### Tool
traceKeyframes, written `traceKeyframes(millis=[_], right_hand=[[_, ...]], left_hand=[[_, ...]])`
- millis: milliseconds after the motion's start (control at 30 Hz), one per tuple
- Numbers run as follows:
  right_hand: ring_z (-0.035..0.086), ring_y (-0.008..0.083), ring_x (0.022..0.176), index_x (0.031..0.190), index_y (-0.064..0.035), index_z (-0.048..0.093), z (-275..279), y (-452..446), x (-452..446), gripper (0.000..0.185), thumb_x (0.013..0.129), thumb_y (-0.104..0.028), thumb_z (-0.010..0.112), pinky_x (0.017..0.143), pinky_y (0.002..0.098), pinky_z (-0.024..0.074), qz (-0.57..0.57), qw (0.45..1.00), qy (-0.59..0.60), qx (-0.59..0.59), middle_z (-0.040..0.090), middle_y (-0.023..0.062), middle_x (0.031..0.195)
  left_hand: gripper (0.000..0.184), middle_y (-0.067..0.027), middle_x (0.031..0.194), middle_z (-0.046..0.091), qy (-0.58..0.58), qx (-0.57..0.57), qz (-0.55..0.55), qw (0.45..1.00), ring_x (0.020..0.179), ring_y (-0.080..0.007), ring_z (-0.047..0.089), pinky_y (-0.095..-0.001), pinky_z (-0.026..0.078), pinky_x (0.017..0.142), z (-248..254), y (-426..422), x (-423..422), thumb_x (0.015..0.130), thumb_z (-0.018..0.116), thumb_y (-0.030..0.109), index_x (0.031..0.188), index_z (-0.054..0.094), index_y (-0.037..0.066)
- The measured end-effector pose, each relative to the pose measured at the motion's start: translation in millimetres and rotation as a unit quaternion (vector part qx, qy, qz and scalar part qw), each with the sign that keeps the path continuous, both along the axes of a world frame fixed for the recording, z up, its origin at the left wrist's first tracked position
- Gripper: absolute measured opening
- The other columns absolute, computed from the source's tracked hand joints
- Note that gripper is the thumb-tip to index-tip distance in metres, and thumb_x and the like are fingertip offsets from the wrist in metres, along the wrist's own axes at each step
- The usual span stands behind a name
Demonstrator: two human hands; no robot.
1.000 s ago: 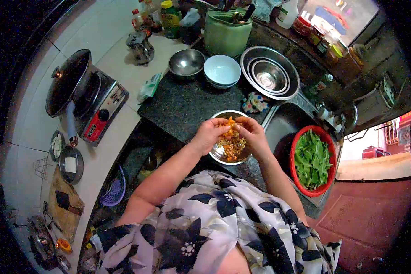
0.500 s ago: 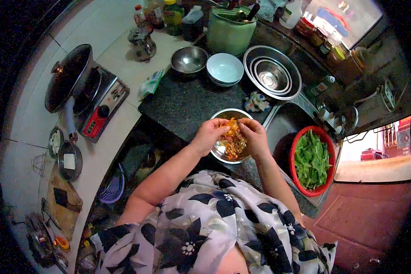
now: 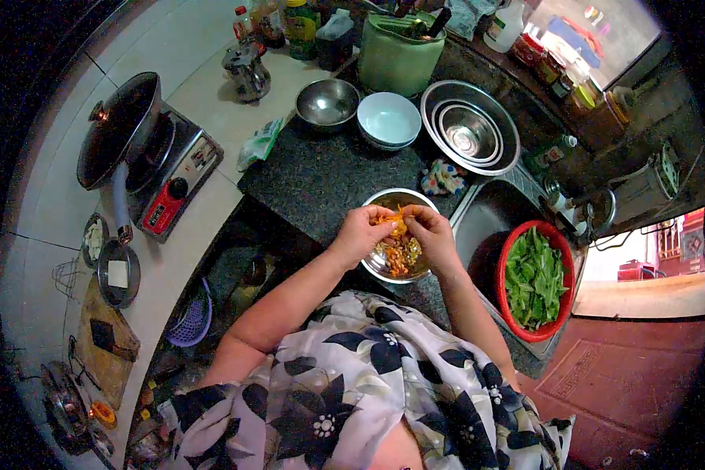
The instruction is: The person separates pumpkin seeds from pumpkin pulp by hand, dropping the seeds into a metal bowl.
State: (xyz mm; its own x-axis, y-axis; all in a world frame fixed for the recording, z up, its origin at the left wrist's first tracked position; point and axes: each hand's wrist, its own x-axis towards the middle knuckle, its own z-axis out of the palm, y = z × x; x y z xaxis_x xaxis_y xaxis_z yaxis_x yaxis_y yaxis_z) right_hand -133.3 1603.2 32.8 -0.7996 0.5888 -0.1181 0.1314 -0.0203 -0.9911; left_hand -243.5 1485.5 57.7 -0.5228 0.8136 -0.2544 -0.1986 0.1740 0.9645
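Over a steel bowl (image 3: 370,270), my left hand (image 3: 359,233) and my right hand (image 3: 433,233) meet with thumbs and fingertips pinched. Between them is a soft orange-yellow piece (image 3: 399,227) that looks like a flower petal or blossom; its exact kind is unclear. Chopped orange, brown and pale bits (image 3: 402,258) fill the bowl underneath. My fingers partly cover both the piece and the far part of the bowl's contents.
Behind the bowl stand a small steel bowl (image 3: 327,102), white bowls (image 3: 389,117) and nested steel basins (image 3: 433,129). A red basket (image 3: 502,291) of green leaves rests at the sink (image 3: 478,211). Leftward are a portable stove (image 3: 182,184), a wok (image 3: 117,125) and a cutting board (image 3: 106,368).
My fingertips have shifted slightly and drawn closer together around the orange piece. The view has tilted a little; the bowl and surroundings stay in place.
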Motion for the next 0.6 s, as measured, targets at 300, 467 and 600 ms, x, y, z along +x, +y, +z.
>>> traceKeyframes(millis=[300, 467, 600], right_hand=[[0.056, 0.0147, 0.085, 0.101, 0.0011, 0.057, 4.9, -0.6, 2.0, 0.023, 0.079, -0.006, 0.056, 0.077, 0.0260, 0.0451, 0.006, 0.996, 0.036, -0.079, 0.060, 0.0071, 0.093], [0.056, 0.0142, 0.084, 0.100, 0.0014, 0.056, -8.0, 1.8, 2.3, 0.023, 0.078, -0.004, 0.056, 0.077, 0.0258, 0.0454, 0.013, 0.999, 0.024, -0.016, 0.060, 0.0065, 0.093], [0.056, 0.0141, 0.085, 0.100, 0.0013, 0.056, -2.2, 1.8, 4.4, 0.022, 0.078, -0.003, 0.055, 0.076, 0.0252, 0.0457, 0.005, 0.997, 0.018, -0.071, 0.060, 0.0071, 0.094]], left_hand=[[0.018, -0.0083, 0.085, 0.060, 0.048, 0.009, -0.009, 0.999, 0.071, -0.0120, 0.059, -0.0231, 0.051, 0.061, -5.5, 2.5, -3.0, 0.079, 0.059, 0.006, 0.094, 0.056, -0.003], [0.019, -0.0070, 0.084, 0.062, 0.133, 0.004, -0.007, 0.991, 0.073, -0.0112, 0.058, -0.0248, 0.049, 0.067, -12.4, 1.7, -1.6, 0.076, 0.063, 0.011, 0.092, 0.060, 0.000], [0.018, -0.0082, 0.084, 0.061, 0.127, 0.014, -0.018, 0.992, 0.070, -0.0115, 0.058, -0.0235, 0.051, 0.062, -10.3, 1.3, -2.8, 0.078, 0.059, 0.007, 0.093, 0.057, -0.003]])
